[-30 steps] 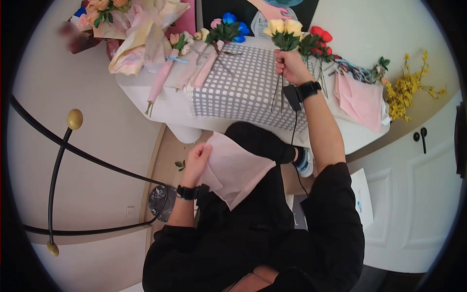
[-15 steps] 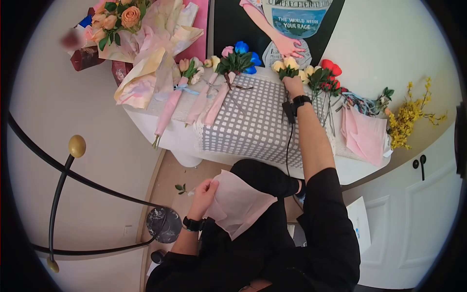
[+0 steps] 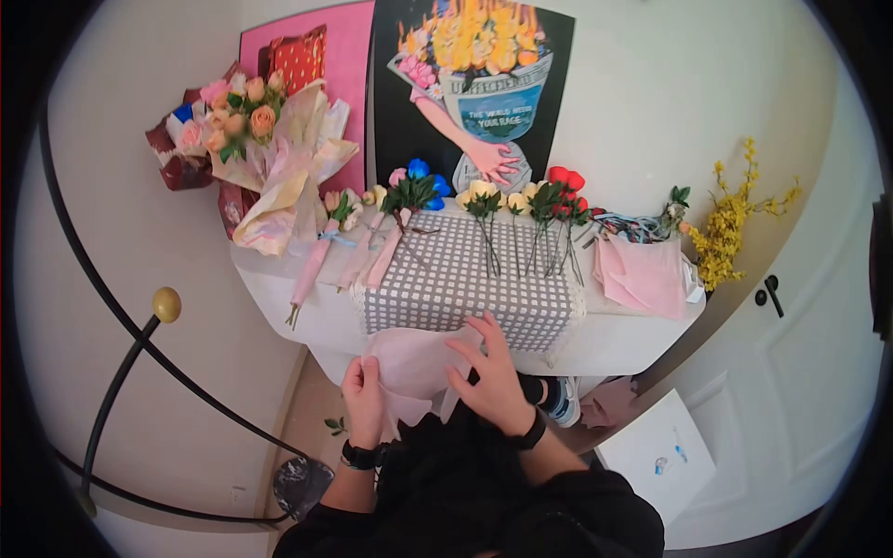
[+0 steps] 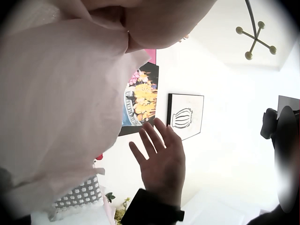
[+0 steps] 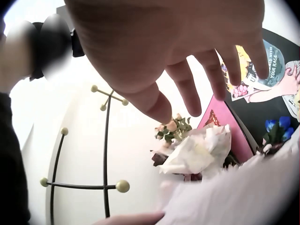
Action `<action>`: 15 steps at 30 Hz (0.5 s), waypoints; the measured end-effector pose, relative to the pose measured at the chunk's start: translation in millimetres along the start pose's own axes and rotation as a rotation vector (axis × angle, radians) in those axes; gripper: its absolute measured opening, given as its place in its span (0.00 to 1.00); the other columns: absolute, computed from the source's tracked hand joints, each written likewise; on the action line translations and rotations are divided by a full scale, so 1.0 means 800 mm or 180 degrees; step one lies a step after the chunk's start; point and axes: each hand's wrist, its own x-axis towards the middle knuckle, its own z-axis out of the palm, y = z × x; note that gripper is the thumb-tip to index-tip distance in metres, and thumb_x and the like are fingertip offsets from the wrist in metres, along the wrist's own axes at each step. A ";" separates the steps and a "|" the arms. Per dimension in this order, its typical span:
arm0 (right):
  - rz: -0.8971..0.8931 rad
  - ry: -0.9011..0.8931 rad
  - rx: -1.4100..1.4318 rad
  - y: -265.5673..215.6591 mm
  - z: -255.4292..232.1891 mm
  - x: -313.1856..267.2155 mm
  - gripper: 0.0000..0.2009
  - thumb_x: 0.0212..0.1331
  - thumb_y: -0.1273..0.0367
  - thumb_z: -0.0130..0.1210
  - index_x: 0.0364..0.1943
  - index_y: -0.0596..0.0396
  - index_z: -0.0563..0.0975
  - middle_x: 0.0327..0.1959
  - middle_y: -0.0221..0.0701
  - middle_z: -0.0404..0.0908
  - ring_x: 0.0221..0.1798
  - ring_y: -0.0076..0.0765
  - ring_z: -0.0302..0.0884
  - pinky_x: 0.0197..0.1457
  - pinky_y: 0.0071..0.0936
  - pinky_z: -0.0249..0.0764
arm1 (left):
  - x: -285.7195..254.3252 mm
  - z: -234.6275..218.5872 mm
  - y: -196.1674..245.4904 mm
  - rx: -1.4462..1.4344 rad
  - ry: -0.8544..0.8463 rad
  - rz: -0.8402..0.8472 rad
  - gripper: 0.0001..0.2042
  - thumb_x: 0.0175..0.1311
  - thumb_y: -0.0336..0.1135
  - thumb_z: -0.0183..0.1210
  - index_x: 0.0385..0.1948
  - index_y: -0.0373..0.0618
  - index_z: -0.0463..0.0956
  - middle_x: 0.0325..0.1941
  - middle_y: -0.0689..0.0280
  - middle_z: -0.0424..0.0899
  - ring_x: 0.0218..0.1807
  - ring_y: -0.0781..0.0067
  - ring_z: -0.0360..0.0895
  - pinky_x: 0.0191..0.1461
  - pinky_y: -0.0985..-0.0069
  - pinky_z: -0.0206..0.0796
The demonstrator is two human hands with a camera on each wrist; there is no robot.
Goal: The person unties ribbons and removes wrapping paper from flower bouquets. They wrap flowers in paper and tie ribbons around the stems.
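A sheet of pale pink wrapping paper (image 3: 419,358) hangs in front of the person, above the lap. The left hand (image 3: 365,398) pinches its left edge between thumb and fingers. Over the paper's right side is the right hand (image 3: 493,381), fingers spread and holding nothing. In the left wrist view, that right hand (image 4: 161,164) shows its palm with fingers apart, and the paper (image 4: 61,103) fills the left side. Cream roses (image 3: 482,195) lie with their stems on the checked cloth (image 3: 437,279), beyond the hands.
Red roses (image 3: 567,186), blue roses (image 3: 423,181) and pink-wrapped stems (image 3: 314,265) lie along the table (image 3: 623,339). Folded pink paper (image 3: 642,274) sits at its right. A large wrapped bouquet (image 3: 288,186) stands back left. A black metal rack (image 3: 121,409) is at left, a white box (image 3: 656,456) on the lower right.
The right hand has let go of the cream roses on the table and come back to the pink paper, its fingers opening. The left hand keeps hold of the paper, and the head view has shifted.
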 end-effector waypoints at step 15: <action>0.3051 0.0439 0.4791 0.021 0.022 -0.119 0.18 0.63 0.66 0.54 0.53 0.57 0.64 0.47 0.33 0.75 0.45 0.32 0.78 0.46 0.32 0.77 | -0.060 0.078 0.084 -0.1424 -0.0523 0.0258 0.17 0.73 0.37 0.43 0.56 0.37 0.65 0.54 0.61 0.73 0.56 0.71 0.69 0.61 0.72 0.60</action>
